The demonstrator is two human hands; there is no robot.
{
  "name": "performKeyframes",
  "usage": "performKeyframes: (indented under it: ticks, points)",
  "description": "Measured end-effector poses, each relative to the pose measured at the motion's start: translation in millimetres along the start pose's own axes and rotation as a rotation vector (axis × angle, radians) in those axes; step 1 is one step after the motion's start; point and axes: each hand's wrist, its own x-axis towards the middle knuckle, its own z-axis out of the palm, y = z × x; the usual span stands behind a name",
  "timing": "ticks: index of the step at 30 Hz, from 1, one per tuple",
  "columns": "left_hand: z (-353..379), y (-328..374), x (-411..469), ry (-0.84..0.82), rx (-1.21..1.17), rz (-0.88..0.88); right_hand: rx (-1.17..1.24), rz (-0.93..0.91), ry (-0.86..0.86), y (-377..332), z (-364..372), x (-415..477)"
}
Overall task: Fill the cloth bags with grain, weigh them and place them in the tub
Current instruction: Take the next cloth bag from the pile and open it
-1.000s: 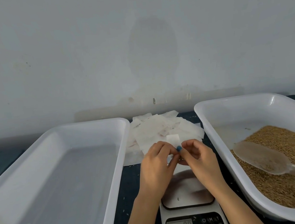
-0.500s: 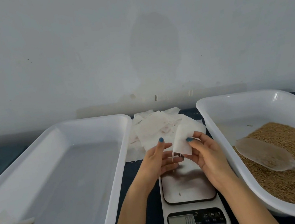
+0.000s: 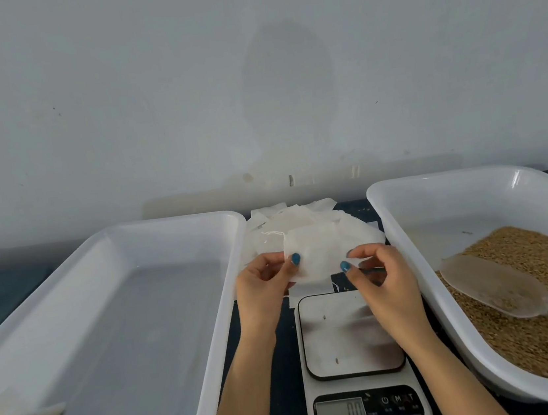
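Both hands pinch one cloth bag [image 3: 316, 254]: left hand [image 3: 265, 286] at its left edge, right hand [image 3: 379, 275] at its right. It hangs above the scale [image 3: 355, 363], which reads zero.

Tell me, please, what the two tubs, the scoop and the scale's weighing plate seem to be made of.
The left tub and the right tub: glossy white plastic, judging by smooth moulded rims and highlights. The scoop: frosted translucent plastic; grain shows dimly through it. The weighing plate: probably brushed steel, given its blurred grey reflections, though coated glass is possible.
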Motion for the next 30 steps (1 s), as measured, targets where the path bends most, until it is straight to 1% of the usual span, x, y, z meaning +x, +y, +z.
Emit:
performKeyframes:
  ticks: [2, 4, 6, 8, 10, 14, 18, 20, 22, 25, 27, 30]
  points:
    - [4.2, 1.4, -4.9, 0.023, 0.086, 0.122, 0.041, 0.005, -0.102, -3.8, 3.8, -2.4]
    - [10.0, 2.0, -10.8, 0.012, 0.225, 0.231, 0.075, 0.029, -0.176, -6.7, 9.5, -5.8]
    - [16.4, 1.5, -16.7, -0.009, 0.343, 0.308, 0.097, 0.053, -0.185, -8.5, 13.4, -8.9]
    - [22.0, -0.4, -20.2, -0.030, 0.434, 0.358, 0.166, 0.080, -0.162, -10.0, 13.3, -9.9]
    - [25.9, -1.6, -22.7, -0.049, 0.500, 0.390, 0.175, 0.082, -0.130, -8.8, 10.2, -8.6]
    - [28.5, -3.5, -25.5, -0.114, 0.490, 0.429, 0.132, 0.063, -0.093, -5.9, 4.6, -6.3]
    - [28.7, -5.0, -26.8, -0.143, 0.496, 0.466, 0.101, 0.095, -0.069, -6.5, 5.7, -6.4]
    - [28.8, -4.2, -28.2, -0.129, 0.539, 0.517, 0.079, 0.108, -0.066, -5.6, 5.0, -5.8]
    - [28.9, -3.3, -30.4, -0.098, 0.632, 0.615, 0.051, 0.112, -0.094, -4.4, 4.6, -5.8]
    - [30.3, -1.9, -35.0, -0.051, 0.753, 0.727, 0.089, 0.155, -0.128, -8.7, 6.7, -6.9]
    - [30.7, -0.9, -37.0, -0.046, 0.762, 0.732, 0.106, 0.162, -0.109, -10.6, 7.7, -6.7]
    - [30.2, -0.8, -37.7, -0.035, 0.729, 0.711, 0.030, 0.143, -0.087, -8.3, 6.5, -6.9]
